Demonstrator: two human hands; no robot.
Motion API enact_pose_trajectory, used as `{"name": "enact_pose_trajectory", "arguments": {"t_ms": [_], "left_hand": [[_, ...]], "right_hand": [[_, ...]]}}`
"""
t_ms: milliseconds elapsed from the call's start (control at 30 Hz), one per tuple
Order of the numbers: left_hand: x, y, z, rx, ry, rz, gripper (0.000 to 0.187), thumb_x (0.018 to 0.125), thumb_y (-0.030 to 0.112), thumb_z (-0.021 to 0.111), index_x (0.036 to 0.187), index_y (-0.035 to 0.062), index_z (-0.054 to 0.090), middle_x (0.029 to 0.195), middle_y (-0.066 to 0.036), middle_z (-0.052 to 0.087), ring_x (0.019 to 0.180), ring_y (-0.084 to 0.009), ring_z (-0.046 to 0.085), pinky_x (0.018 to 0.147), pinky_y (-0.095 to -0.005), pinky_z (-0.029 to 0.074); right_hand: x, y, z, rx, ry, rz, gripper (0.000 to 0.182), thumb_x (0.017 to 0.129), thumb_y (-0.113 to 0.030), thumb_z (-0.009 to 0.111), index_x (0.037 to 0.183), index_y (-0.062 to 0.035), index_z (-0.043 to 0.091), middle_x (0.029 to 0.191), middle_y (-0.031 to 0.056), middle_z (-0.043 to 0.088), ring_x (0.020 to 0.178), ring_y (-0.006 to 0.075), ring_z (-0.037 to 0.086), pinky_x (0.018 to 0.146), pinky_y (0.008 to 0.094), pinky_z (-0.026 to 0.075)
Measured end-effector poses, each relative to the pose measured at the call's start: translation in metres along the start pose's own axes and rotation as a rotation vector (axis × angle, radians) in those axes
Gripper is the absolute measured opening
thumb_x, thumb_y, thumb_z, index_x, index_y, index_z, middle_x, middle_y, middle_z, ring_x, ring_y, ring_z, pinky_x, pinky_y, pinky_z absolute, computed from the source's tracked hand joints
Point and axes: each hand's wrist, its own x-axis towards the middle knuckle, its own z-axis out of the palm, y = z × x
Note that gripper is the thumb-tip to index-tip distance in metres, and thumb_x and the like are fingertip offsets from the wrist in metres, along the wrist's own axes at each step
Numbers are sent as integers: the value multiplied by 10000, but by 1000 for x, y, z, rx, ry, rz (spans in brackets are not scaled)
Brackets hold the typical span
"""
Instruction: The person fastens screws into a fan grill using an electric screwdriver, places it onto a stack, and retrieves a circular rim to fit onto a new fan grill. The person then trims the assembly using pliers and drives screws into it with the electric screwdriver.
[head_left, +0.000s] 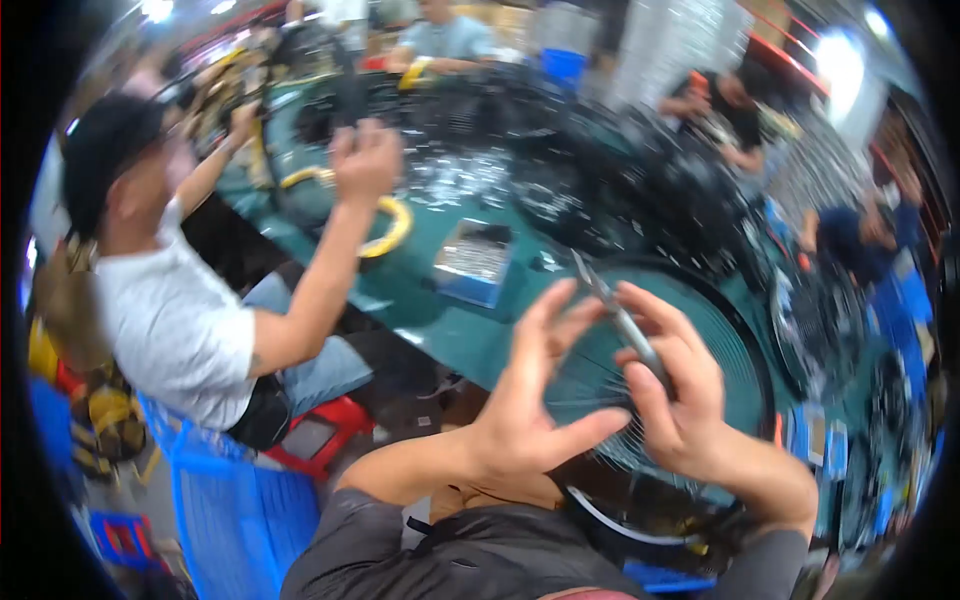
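Observation:
In the middle of the head view, my right hand (680,390) is closed around a slim grey pointed tool (628,327), perhaps a knife or a pair of snips; blur hides its exact kind. The tip points up and to the left. My left hand (540,390) is held beside it with fingers spread and nothing in them. Beneath both hands lies a large round black wire grille (735,320), like a fan guard, partly covered by my hands and forearms.
A small box of metal parts (475,265) sits on the green table (410,310). Black grilles (640,190) are piled behind. At left, a seated co-worker (190,300) holds a black ring near yellow tape rolls (388,228). A blue crate (240,510) stands below.

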Motion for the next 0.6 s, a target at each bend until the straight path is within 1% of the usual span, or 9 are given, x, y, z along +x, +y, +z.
{"name": "enact_pose_trajectory", "arguments": {"t_ms": [67,133,200,267,300,333,400,500,600], "left_hand": [[12,-9,-9,-267,101,-167,902,873,54,780,1554,-22,194,1498,-187,409,1422,-270,390,1199,-405,287],[21,-6,-13,-421,109,-78,692,875,37,776,1462,-50,421,1446,-132,477,1380,-227,441,1176,-383,339],[22,-4,-16,-425,178,-62,590,875,24,774,1400,-41,514,1378,-107,526,1370,-204,448,1172,-372,348],[20,-3,-19,-515,160,-41,536,861,54,793,1349,-8,579,1395,-120,537,1334,-212,472,1142,-382,371],[20,-2,-22,-560,147,-29,510,854,69,803,1323,8,612,1404,-126,542,1316,-216,483,1126,-388,382],[21,1,-29,-312,146,53,497,841,95,818,1295,10,633,1398,-131,546,1300,-220,487,1117,-389,382],[20,10,-42,184,137,194,476,816,147,847,1239,13,674,1386,-142,553,1267,-226,494,1098,-390,381],[25,7,-47,209,151,191,462,792,209,867,1179,19,703,1372,-170,538,1247,-244,485,1068,-389,390],[25,-7,-51,255,170,183,472,799,210,857,1188,6,684,1346,-189,529,1223,-285,521,1043,-402,418]], "right_hand": [[12,-11,9,-52,-21,-20,128,910,-54,630,992,39,598,1363,325,520,1234,462,563,1034,468,446],[25,-24,23,-92,-19,-20,62,909,-8,591,942,38,565,1419,340,450,1287,471,511,1054,509,412],[28,-27,34,-112,38,-9,75,902,-5,597,946,33,550,1395,322,457,1272,447,513,1067,503,397],[24,-10,47,123,144,-81,485,874,-37,649,1293,10,408,1389,266,442,1305,369,461,1117,474,338],[27,-13,44,121,127,-41,595,863,-48,666,1359,6,342,1397,261,433,1321,353,445,1127,467,325],[30,-17,41,119,114,3,706,851,-59,684,1425,3,276,1404,255,423,1338,336,428,1136,459,312],[37,-17,39,107,30,89,684,868,-181,723,1404,44,363,1325,218,502,1241,284,521,1078,406,392],[41,-10,32,-10,-67,136,640,888,-315,735,1329,72,477,1203,162,588,1055,227,620,933,334,490],[49,12,31,37,-72,153,558,874,-281,757,1276,39,540,1060,107,599,947,165,577,825,294,475]]}}
